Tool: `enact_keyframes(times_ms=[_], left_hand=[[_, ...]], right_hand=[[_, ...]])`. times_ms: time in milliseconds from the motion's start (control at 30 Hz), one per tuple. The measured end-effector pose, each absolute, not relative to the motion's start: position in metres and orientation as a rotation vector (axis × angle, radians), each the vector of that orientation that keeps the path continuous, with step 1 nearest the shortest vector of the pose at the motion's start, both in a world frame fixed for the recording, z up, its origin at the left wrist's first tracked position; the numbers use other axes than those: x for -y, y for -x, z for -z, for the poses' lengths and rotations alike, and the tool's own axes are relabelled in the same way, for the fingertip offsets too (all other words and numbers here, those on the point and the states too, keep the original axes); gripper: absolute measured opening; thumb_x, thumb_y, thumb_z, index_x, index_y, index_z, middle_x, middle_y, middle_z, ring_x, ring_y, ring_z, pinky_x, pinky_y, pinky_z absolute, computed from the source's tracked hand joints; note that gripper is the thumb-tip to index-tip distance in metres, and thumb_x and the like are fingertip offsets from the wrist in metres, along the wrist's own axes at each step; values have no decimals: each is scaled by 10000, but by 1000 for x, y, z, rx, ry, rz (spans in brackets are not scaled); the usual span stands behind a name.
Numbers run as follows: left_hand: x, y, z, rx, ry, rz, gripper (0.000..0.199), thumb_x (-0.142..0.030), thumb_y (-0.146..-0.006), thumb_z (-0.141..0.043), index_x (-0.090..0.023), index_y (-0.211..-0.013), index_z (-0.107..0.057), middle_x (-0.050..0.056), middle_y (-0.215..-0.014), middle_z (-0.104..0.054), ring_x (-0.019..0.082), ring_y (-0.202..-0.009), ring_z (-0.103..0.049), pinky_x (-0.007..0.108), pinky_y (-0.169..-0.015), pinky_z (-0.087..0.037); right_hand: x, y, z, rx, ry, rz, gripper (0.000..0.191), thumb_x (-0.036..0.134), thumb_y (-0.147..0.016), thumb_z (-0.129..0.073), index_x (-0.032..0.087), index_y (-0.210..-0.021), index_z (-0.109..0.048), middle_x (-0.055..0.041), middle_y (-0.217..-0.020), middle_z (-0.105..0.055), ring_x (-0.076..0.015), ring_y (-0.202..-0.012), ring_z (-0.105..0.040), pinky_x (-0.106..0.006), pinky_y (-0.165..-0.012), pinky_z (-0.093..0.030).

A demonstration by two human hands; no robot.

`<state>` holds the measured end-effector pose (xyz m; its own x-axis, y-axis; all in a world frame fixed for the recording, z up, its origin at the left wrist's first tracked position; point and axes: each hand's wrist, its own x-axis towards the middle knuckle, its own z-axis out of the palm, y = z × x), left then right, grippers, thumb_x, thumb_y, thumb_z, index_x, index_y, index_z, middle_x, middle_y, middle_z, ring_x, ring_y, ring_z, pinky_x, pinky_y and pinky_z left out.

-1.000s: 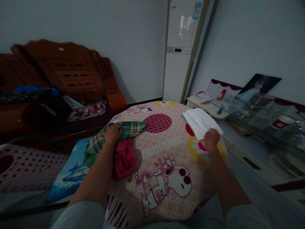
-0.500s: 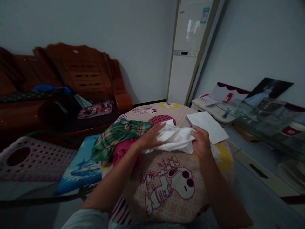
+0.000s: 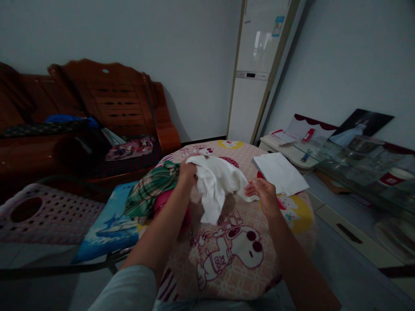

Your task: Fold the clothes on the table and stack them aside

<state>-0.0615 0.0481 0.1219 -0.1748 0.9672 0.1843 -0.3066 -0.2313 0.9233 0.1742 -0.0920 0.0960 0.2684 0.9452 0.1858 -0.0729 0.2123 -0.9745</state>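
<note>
A white cloth hangs partly raised over the round table, with one corner drooping toward me. My left hand is closed on its upper left end. At the cloth's right end is my right hand, its fingers curled at the edge; whether they pinch the fabric is hard to make out. A green plaid cloth and a dark pink cloth lie bunched beside my left forearm. Flat white folded fabric rests at the table's right rear.
The round table has a cartoon-dog cover. A blue cushion and a woven pink chair stand left, a wooden sofa behind them. To the right is a glass shelf holding containers.
My left hand has moved up and left and now grips the white cloth's end instead of lying on it. The cloth is lifted and hangs looser. My right hand has shifted slightly down.
</note>
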Motion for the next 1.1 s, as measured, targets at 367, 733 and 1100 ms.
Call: enact_keyframes(times_ms=[367,733,1100], left_hand=[[-28,192,-193,-1507,-1725,-2119,409,-88,-797,-462,-102,-1169,-630,54,-1110,-700,192,-1036,-633,337,-944,-492],[-5,198,-139,-1646,-2472,-189,625,-472,-744,-653,-285,-1336,-584,56,-1399,-578,272,-1273,-547,361,-1084,-411],[-4,149,-59,-2034,-2488,-157,615,-138,-763,-560,-286,-1360,-560,101,-1587,-310,382,-1486,-156,721,-1113,-141]], right_hand=[[87,-162,-59,1065,1192,-1045,382,540,-715,-716,165,-748,-652,-33,-615,-685,-141,-470,-616,-238,-467,-498],[78,-184,-39,1061,1411,-861,353,517,-746,-628,168,-693,-631,-48,-631,-670,-164,-515,-612,-267,-503,-474],[64,-299,-30,1092,2106,323,298,211,-791,-469,92,-1018,-620,-241,-1118,-605,-338,-1078,-527,-488,-948,-382]])
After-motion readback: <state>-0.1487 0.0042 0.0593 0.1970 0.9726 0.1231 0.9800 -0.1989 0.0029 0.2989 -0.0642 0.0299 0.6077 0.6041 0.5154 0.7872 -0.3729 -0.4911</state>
